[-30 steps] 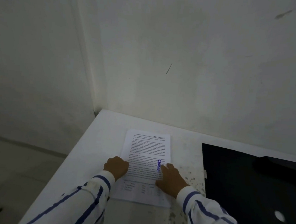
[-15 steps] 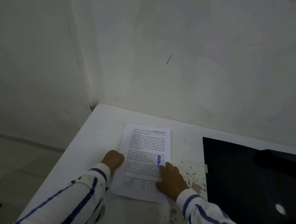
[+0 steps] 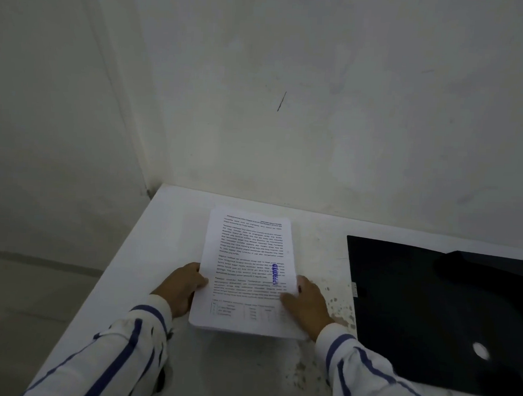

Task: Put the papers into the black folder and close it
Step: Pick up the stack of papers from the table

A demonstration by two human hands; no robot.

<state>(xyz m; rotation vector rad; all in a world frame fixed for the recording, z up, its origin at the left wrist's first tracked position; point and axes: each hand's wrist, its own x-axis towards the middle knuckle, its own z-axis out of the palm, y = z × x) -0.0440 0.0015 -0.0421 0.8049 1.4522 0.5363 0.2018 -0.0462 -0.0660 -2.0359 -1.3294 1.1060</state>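
A stack of printed white papers (image 3: 247,258) with a blue stamp near its right edge is held between both hands above the white table (image 3: 172,229). Its far end is tilted up off the surface. My left hand (image 3: 181,286) grips the left edge of the stack, thumb on top. My right hand (image 3: 307,304) grips the right edge, fingers curled onto the page. The black folder (image 3: 415,314) lies open and flat to the right of the papers, apart from them.
The table stands in a corner, with white walls (image 3: 320,109) right behind it and to the left. Its left edge drops to the floor (image 3: 18,305). Dark specks mark the tabletop between the papers and the folder.
Both hands have gone from pressing flat on the papers to gripping the stack's side edges. The stack has lifted, its far end rising off the table.
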